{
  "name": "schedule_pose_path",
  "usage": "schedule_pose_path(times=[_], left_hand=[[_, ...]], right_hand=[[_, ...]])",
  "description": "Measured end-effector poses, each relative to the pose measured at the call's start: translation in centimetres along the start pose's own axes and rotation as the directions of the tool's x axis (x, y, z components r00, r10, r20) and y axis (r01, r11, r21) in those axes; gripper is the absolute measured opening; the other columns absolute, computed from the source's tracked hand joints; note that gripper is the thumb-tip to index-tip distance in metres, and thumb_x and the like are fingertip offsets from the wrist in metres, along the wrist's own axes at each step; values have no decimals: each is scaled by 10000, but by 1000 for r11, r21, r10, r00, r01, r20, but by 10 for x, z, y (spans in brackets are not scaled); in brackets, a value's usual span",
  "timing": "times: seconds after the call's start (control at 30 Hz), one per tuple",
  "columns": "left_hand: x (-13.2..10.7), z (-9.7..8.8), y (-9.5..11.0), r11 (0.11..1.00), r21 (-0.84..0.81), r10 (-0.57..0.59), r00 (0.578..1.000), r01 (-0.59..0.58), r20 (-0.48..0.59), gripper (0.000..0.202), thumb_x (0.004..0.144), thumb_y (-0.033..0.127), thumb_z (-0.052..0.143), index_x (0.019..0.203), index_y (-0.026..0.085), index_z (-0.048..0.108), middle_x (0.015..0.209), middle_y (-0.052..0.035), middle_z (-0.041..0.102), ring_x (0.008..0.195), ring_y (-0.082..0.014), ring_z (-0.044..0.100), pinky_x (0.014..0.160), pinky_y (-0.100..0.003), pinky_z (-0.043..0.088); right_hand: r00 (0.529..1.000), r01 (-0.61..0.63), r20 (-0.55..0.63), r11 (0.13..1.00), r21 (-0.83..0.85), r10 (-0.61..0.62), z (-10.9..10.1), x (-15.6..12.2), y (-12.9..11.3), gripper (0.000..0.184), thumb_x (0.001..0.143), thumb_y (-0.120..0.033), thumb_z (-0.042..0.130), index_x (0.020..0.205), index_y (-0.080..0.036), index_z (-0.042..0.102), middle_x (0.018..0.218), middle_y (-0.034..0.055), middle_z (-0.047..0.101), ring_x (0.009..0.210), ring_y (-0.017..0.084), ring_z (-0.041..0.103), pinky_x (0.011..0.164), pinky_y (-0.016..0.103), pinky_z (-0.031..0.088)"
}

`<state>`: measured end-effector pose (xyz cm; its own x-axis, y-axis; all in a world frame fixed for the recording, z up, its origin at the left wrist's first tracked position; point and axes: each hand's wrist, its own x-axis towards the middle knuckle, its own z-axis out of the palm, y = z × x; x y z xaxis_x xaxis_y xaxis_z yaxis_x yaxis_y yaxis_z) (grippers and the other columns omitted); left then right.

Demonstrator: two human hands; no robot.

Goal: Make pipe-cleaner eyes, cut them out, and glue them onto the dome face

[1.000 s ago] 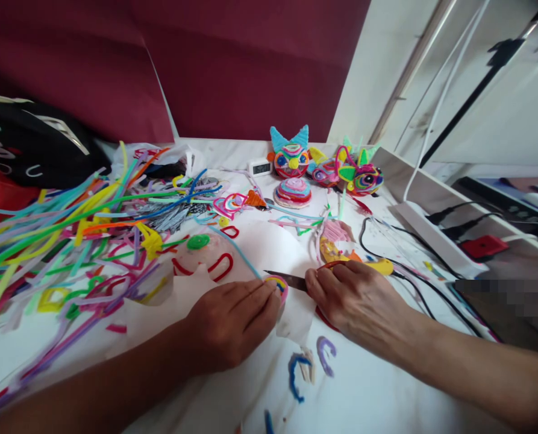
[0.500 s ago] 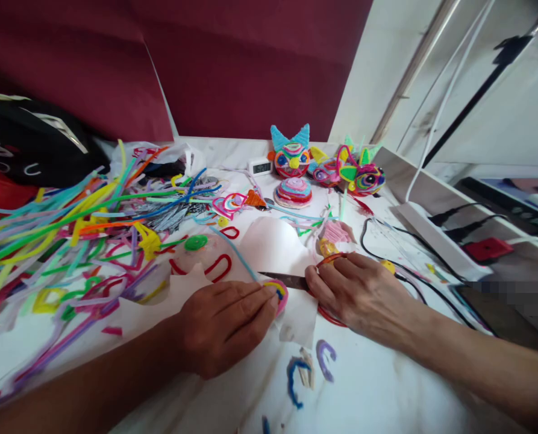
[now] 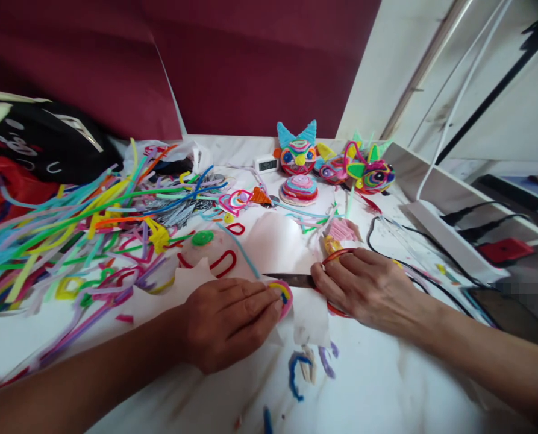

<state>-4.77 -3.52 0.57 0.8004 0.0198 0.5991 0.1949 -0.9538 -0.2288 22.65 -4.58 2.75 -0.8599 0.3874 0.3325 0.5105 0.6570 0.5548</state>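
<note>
Fingers pressed together, my left hand (image 3: 237, 322) pinches a small rounded pipe-cleaner piece (image 3: 287, 298) with pink, yellow and blue bands. My right hand (image 3: 359, 280) is wrapped round red-orange-handled scissors (image 3: 293, 279), whose dark blade points left along the upper edge of that piece. A white paper scrap (image 3: 311, 319) lies just below the scissors. Behind the hands is a curved white paper form (image 3: 273, 238). Left of it sits a pale rounded form (image 3: 199, 250) with a green disc and red loops.
A heap of coloured pipe cleaners (image 3: 83, 223) covers the left side. At the back are a blue-eared pipe-cleaner figure (image 3: 298, 154), a striped dome (image 3: 299, 190) and a small clock (image 3: 266, 164). A power strip (image 3: 453, 241) with cables stands right. Blue (image 3: 296, 377) offcuts lie in front.
The view has shifted slightly, moving most things to the right. The white paper scrap has moved right and down, partly over the purple offcut. Both hands keep their holds.
</note>
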Motion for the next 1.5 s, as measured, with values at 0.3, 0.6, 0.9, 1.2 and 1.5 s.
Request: schedule_pose_path(times=[0.3,0.6,0.9,1.2,1.5], left_hand=[[-7,-3,14,979,-87,-188,982,186,-13,218,883,111,591,1100,119,612,1057,-82,713,1062,-199,639,856,-307,560],[-10,-1,17,990,-26,-141,990,140,-23,228,825,85,650,1052,102,641,858,-45,714,801,-175,657,642,-314,526],[-15,-4,17,984,-84,-156,988,156,7,226,874,96,571,1093,93,625,876,-58,721,840,-189,663,661,-334,521],[-13,-5,13,986,-104,-132,991,130,-11,208,865,105,585,1067,96,638,872,-53,720,851,-182,672,663,-316,538],[-13,-7,16,986,-88,-139,990,139,6,193,872,125,601,1062,124,636,880,-46,719,892,-182,680,702,-317,542]], right_hand=[[998,39,-55,999,16,-38,6,-1,1,157,901,-186,547,996,-80,614,719,30,634,586,175,563,576,332,352],[998,62,-31,998,6,-62,6,0,3,174,937,-206,487,993,-85,599,727,38,639,603,182,576,601,330,384],[991,128,-26,992,-24,-128,5,2,8,191,906,-182,549,1056,-71,594,758,36,641,660,192,589,648,346,412],[980,183,-70,983,-28,-184,5,5,11,144,939,-124,500,1034,-72,596,710,15,650,649,147,588,624,323,413],[975,208,-83,978,2,-207,8,4,14,140,932,-115,511,1040,-83,594,699,3,657,663,143,600,630,312,425]])
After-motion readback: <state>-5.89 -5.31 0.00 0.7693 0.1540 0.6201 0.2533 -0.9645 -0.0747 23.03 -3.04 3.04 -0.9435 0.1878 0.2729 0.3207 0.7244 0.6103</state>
